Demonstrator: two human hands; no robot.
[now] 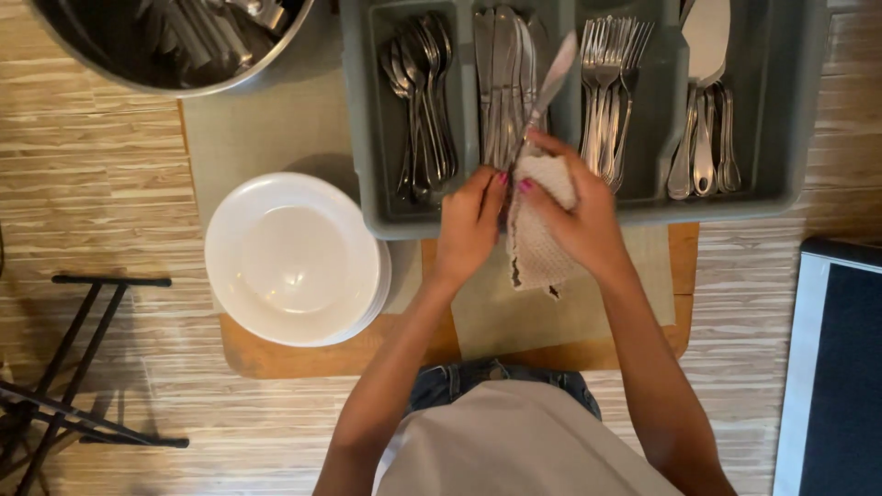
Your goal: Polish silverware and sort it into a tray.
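Note:
A table knife (549, 87) points up and away over the grey cutlery tray (381, 220). My right hand (574, 216) wraps a white knitted cloth (537, 248) around the knife's lower part. My left hand (470, 225) pinches the knife's handle end beside the cloth. Both hands hover at the tray's near edge, above the knife compartment (503, 83). The tray holds spoons (421, 101) on the left, knives in the middle, forks (611, 83) to the right and larger serving pieces (703, 110) at the far right.
A stack of white bowls (294, 259) sits left of my hands on a wooden board (276, 358). A large metal bowl (175, 41) with more cutlery stands at the top left. A black folding stand (64, 386) is on the floor at left, a dark panel (841, 367) at right.

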